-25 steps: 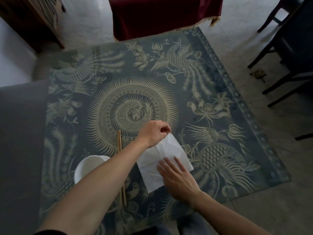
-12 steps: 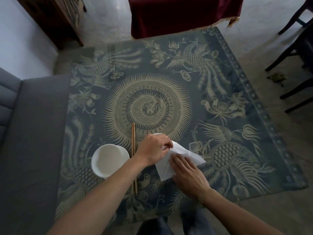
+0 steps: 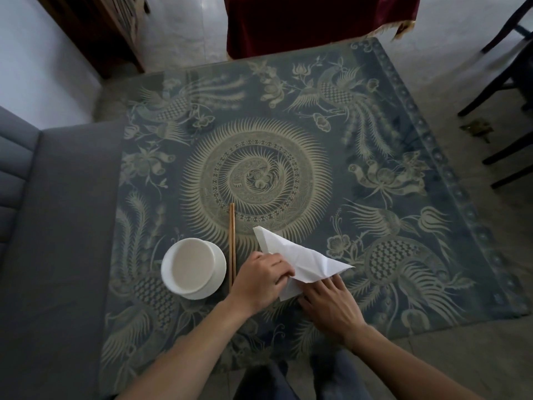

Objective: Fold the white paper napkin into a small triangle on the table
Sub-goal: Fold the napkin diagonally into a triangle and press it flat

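Note:
The white paper napkin lies creased on the patterned blue table, folded over into a rough triangle with points at the upper left and right. My left hand pinches its left edge with curled fingers. My right hand lies flat on the napkin's lower corner, fingers spread and pressing it to the table. The lower part of the napkin is hidden under both hands.
A white bowl stands left of my left hand. A pair of wooden chopsticks lies between bowl and napkin. A grey sofa borders the table's left side. Dark chairs stand right. A red cloth hangs at the far edge.
My left hand has pulled the napkin's far corner down towards me, folding the sheet over into a triangle. My right hand stayed pressed on the near part. The view shifted right.

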Demonstrator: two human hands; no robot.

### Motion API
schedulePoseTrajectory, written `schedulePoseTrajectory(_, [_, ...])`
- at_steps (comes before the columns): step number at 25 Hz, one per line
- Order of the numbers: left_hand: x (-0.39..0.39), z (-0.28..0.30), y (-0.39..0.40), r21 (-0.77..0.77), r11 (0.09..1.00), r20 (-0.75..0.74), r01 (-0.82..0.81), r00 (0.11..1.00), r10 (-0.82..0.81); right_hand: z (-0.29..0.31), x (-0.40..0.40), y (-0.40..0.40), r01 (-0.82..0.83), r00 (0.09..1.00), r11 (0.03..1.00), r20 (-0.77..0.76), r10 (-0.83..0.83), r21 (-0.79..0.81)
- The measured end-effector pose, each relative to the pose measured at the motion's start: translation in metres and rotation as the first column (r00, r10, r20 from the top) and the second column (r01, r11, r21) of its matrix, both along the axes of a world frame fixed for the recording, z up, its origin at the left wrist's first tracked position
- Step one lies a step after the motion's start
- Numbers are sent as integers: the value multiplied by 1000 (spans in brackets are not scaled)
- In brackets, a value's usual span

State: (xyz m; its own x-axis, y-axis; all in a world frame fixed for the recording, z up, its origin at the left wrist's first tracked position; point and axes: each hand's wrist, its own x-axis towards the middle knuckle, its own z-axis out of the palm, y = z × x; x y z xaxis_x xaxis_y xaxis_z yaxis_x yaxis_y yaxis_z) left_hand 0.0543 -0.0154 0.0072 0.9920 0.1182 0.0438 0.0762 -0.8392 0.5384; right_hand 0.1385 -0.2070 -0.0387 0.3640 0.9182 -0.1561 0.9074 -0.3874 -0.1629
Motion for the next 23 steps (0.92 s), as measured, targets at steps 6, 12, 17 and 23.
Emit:
schedulePoseTrajectory(6, [-10,-5,-3,36,997,15,65,998,-66,0,1,-1,28,1000,999,9,-28,25])
schedulePoseTrajectory(12, [-15,-13,-5,101,989,-15,105,994,-104,-3,6,-12,19,1000,1000,-11,-19,25])
schedulePoseTrajectory(17, [-19,-22,-9,106,989,-59,107,993,-101,-7,8,-28,76,997,996,1,-76,44])
schedulePoseTrajectory(23, [-26,-32,-12,145,982,-91,124,990,-111,-5,7,-36,126,992,989,22,-128,72])
